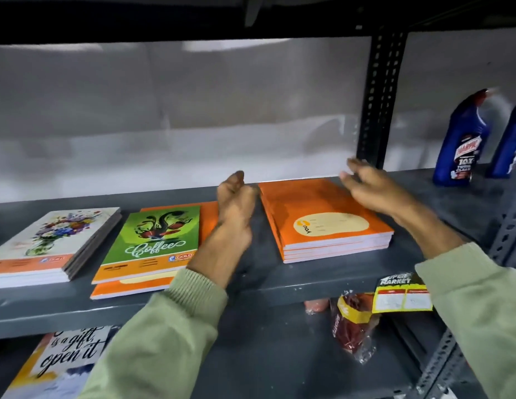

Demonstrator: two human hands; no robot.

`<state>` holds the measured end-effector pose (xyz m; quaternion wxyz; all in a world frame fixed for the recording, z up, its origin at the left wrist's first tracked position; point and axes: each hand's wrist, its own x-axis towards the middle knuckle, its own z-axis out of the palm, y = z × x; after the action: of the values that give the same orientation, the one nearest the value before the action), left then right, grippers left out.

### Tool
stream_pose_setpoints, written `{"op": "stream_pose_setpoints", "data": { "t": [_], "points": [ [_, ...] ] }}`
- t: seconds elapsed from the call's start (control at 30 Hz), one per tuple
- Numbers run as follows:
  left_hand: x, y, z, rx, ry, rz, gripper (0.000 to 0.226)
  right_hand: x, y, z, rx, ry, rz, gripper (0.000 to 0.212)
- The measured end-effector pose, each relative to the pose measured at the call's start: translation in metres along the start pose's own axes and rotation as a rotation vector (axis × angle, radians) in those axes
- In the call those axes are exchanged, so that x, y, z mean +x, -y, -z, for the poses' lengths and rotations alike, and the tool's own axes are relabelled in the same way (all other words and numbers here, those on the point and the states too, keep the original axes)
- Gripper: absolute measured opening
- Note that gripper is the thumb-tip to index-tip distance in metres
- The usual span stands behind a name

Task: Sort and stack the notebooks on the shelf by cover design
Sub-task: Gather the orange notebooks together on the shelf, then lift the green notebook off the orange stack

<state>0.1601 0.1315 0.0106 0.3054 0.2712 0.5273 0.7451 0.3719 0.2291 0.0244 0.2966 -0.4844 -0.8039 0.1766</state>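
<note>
Toward the back edge of the grey metal shelf [280, 286], on either side of the orange notebook stack [326, 220], we hold both hands up and grasp nothing. Our left hand [236, 205] is loosely curled, its knuckles close to the stack's left edge, though we cannot tell whether they touch it. Our right hand [375, 188] is blurred, fingers spread and released, above the stack's far right corner. The orange notebook stack lies flat, several notebooks deep, its top cover showing a cream label panel, and it sits between the middle and the right end of the shelf. Just left of our left wrist lies the green Coffee notebook [153, 240], resting on an orange notebook [130, 289] that pokes out beneath it at the front edge and behind it on the right. Further left, near the shelf's left end, sits the floral notebook stack [49, 243], its top cover showing a vase of flowers. At the far right end, beyond the black slotted upright [377, 105], stand two blue cleaner bottles [464, 139]. A yellow price tag [400, 295] hangs from the shelf's front edge on the right. On the lower shelf lie a red packet [354, 326] and, at the left, a lettered notebook [61, 361].
</note>
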Motion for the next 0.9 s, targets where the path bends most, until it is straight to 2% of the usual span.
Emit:
{"op": "stream_pose_setpoints", "data": {
  "t": [0.1,0.17,0.27,0.4,0.53,0.63,0.73,0.83,0.9],
  "points": [
    [0.005,-0.021,0.037,0.071,-0.018,-0.119,0.047,-0.007,0.052,-0.007,0.204,-0.117,0.127,0.059],
    [0.008,-0.034,0.073,0.153,-0.091,-0.166,0.043,-0.013,0.094,-0.028,0.431,-0.07,0.157,0.058],
    [0.012,-0.043,0.125,0.254,-0.2,-0.168,0.036,-0.02,0.142,-0.077,0.703,0.057,0.104,0.054],
    [0.017,-0.04,0.178,0.425,-0.278,-0.101,0.017,-0.028,0.185,-0.143,0.785,0.229,-0.044,0.056],
    [0.018,-0.042,0.202,0.544,-0.23,-0.029,0.01,-0.037,0.208,-0.181,0.661,0.293,-0.19,0.064],
    [0.018,-0.044,0.209,0.476,-0.191,0.03,0.016,-0.042,0.216,-0.191,0.626,0.289,-0.196,0.069],
    [0.014,-0.044,0.212,0.305,-0.188,0.146,0.01,-0.042,0.219,-0.193,0.597,0.27,-0.188,0.066],
    [0.014,-0.047,0.216,0.216,-0.166,0.164,0.016,-0.043,0.22,-0.193,0.739,0.239,-0.285,0.06],
    [0.016,-0.051,0.219,0.16,-0.146,0.157,0.018,-0.044,0.221,-0.189,0.936,0.252,-0.398,0.045]
  ]
}}
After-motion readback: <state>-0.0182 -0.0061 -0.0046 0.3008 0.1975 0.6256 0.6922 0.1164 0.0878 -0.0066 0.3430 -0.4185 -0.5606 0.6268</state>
